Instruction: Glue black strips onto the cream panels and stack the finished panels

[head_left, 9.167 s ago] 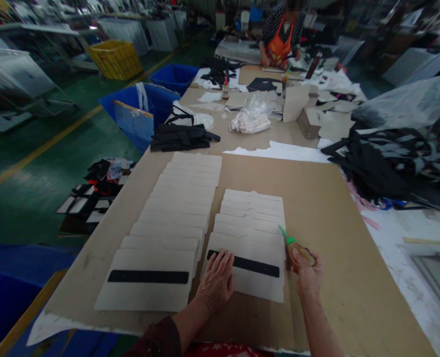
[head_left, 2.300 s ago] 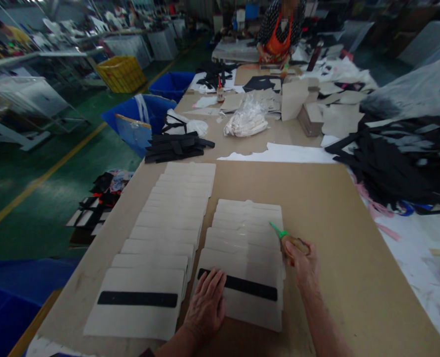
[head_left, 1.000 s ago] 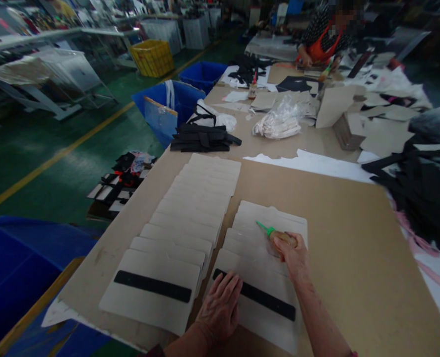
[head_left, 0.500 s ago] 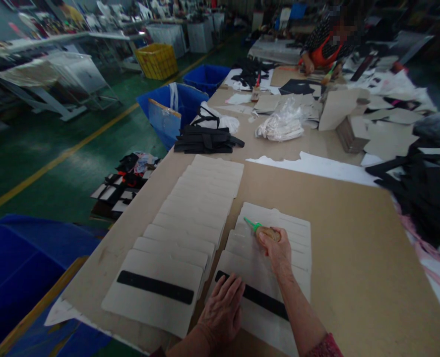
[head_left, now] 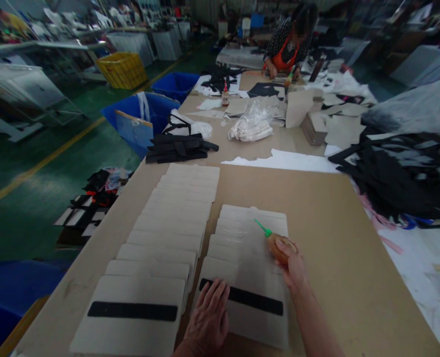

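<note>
The right hand (head_left: 292, 260) grips a brown green-nozzled squeeze bottle (head_left: 275, 248) above overlapping pale-grey rectangular boards (head_left: 225, 245) on the brown table (head_left: 357, 277). The left hand (head_left: 208, 317) rests flat, fingers extended, on a front board's (head_left: 257, 327) black strip (head_left: 257, 301).

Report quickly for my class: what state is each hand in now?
Left hand: open, laid over part of the right-hand black strip.
Right hand: closed, holding the brown bottle.

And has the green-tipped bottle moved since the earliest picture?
Yes, the bottle moved left: its green tip, first near the right edge of the right-hand boards, is now over their middle.
</note>
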Demonstrator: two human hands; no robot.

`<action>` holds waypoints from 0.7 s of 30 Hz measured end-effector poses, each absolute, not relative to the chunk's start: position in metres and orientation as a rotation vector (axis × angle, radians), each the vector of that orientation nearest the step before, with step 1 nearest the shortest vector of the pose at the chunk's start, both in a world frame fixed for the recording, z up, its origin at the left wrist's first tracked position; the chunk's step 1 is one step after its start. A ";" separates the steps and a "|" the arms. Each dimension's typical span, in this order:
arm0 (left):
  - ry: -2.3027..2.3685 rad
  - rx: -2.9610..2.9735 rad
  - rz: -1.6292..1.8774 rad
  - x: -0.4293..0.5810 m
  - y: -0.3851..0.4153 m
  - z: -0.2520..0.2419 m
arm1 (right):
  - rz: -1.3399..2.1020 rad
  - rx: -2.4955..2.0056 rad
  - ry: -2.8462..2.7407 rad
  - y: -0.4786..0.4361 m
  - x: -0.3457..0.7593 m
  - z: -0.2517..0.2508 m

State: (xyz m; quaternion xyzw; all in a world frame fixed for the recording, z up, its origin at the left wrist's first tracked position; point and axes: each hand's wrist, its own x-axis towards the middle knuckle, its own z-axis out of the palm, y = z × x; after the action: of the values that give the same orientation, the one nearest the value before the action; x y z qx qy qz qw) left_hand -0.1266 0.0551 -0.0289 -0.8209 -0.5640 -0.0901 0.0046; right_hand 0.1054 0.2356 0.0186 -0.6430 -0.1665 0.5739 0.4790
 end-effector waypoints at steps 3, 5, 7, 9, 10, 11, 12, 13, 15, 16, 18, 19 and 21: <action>-1.764 -2.570 -0.276 -0.126 0.055 -0.025 | 1.328 -1.612 -0.355 0.231 0.137 0.015; -1.769 -2.556 -0.268 -0.125 0.055 -0.025 | 1.280 -1.634 -0.339 0.230 0.152 0.013; -1.768 -2.542 -0.264 -0.125 0.055 -0.026 | 1.236 -1.648 -0.334 0.230 0.162 0.011; -1.759 -2.541 -0.263 -0.126 0.055 -0.029 | 1.187 -1.658 -0.335 0.231 0.169 0.009; -1.756 -2.542 -0.266 -0.126 0.055 -0.031 | 1.164 -1.664 -0.337 0.232 0.171 0.009; -1.752 -2.544 -0.273 -0.127 0.056 -0.033 | 1.140 -1.671 -0.340 0.234 0.174 0.009; -1.747 -2.544 -0.283 -0.127 0.056 -0.035 | 1.117 -1.679 -0.342 0.235 0.176 0.009; -1.741 -2.540 -0.296 -0.128 0.056 -0.036 | 1.100 -1.686 -0.347 0.237 0.177 0.009; -1.734 -2.530 -0.311 -0.129 0.057 -0.037 | 1.091 -1.694 -0.363 0.239 0.177 0.011; -1.731 -2.525 -0.311 -0.129 0.057 -0.036 | 1.100 -1.694 -0.374 0.240 0.174 0.013; -1.728 -2.524 -0.293 -0.128 0.056 -0.031 | 1.146 -1.684 -0.408 0.240 0.163 0.016; -1.728 -2.530 -0.273 -0.127 0.056 -0.028 | 1.181 -1.675 -0.429 0.239 0.154 0.017; -1.730 -2.548 -0.229 -0.126 0.056 -0.024 | 1.263 -1.648 -0.482 0.237 0.130 0.019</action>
State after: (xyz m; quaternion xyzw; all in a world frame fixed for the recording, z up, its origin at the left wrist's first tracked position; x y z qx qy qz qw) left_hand -0.1262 0.0555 -0.0239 -0.8247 -0.5601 -0.0740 0.0268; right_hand 0.1300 0.2365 0.0186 -0.6766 -0.1977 0.5186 0.4838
